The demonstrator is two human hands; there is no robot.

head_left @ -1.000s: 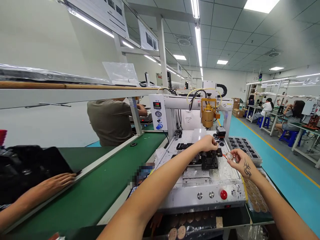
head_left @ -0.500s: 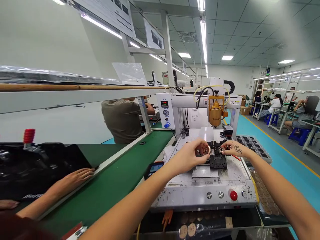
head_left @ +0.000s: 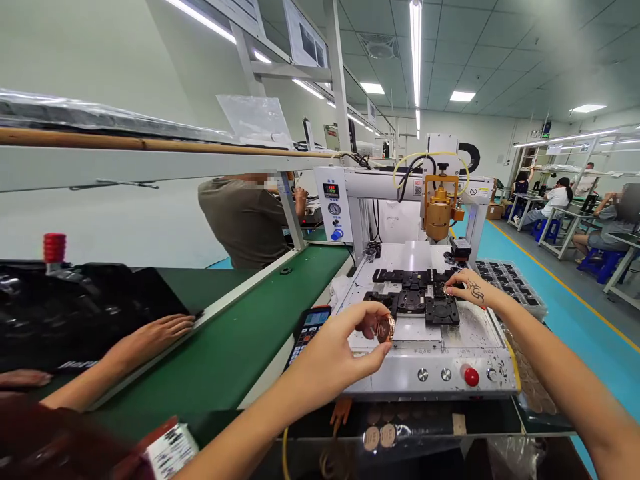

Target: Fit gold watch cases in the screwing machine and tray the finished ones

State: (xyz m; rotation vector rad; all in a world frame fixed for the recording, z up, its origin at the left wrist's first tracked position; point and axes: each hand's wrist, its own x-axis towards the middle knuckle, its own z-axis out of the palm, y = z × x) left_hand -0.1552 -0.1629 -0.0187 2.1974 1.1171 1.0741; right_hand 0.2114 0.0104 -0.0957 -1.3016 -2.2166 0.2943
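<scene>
My left hand [head_left: 345, 343] is closed on a round copper-coloured part [head_left: 385, 328], pinched between thumb and fingers in front of the machine's white bed [head_left: 357, 343]. My right hand [head_left: 469, 288] reaches to the right end of the black fixtures [head_left: 411, 301] on that bed. Its thumb and fingertips are pressed together at a fixture there; whatever they grip is too small to make out. A square black fixture plate [head_left: 442, 311] lies just below the right fingertips. Above and behind stands the gold-coloured dispensing head [head_left: 437, 217] of the machine.
A green conveyor belt [head_left: 240, 333] runs along the left, with a handheld controller [head_left: 307, 333] at its edge. Another person's hand [head_left: 160, 333] rests near a black sheet-like item at far left. Right of the machine stand clear trays [head_left: 510, 283]. A red button [head_left: 471, 377] sits on the front panel.
My left hand has drawn back left and toward me from the fixtures, with the copper-coloured part in its fingers. My right hand stays at the right fixture. The view has tilted slightly.
</scene>
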